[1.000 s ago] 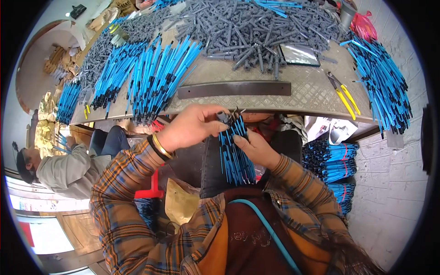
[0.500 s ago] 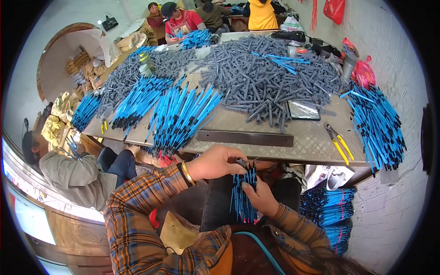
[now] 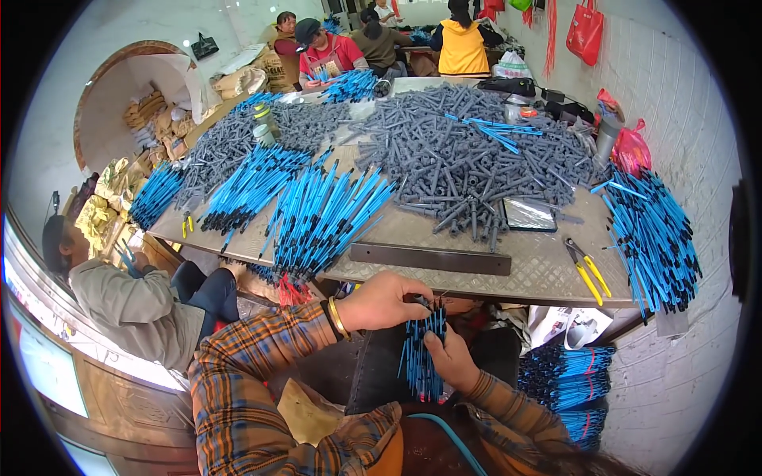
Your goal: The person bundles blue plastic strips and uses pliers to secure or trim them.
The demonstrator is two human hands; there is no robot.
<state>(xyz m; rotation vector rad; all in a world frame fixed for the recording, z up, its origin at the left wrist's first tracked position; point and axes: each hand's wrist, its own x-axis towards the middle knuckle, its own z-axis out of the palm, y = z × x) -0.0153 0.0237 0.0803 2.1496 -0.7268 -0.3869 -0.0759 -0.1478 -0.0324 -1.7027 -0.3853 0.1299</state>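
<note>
Head view. Worker seated at the near side of a long table (image 3: pixel 548 255), plaid sleeves coming in from below.

Right hand (image 3: pixel 452 358): closed round a bundle of thin blue sticks (image 3: pixel 421 366), thumb across its front. Bundle upright or nearly so, dark tips uppermost, above the lap and just short of the table's near edge.

Left hand (image 3: pixel 382 301): thumb and fingers bent in, narrow gap, at the bundle's top ends. Cannot tell what, if anything, is pinched there. Gold bangle (image 3: pixel 338 319) on this wrist.

Tabletop, nearest the hands: dark flat bar (image 3: pixel 429 259) lying along the edge. Right of it, yellow-handled pliers (image 3: pixel 587 274), handles toward the worker. Beyond the bar, a large heap of grey tubular pieces (image 3: pixel 468 151); a dark-edged flat pane (image 3: pixel 529 216) at its near right side.

Black-tipped blue rods: a fanned pile (image 3: pixel 325 224) left of the bar, another pile (image 3: pixel 655 242) at the right end. Red-tied bundles (image 3: pixel 586 365) stacked below the table, right side.

At left, a seated co-worker in a pale jacket (image 3: pixel 127 305) holds a few blue rods.
</note>
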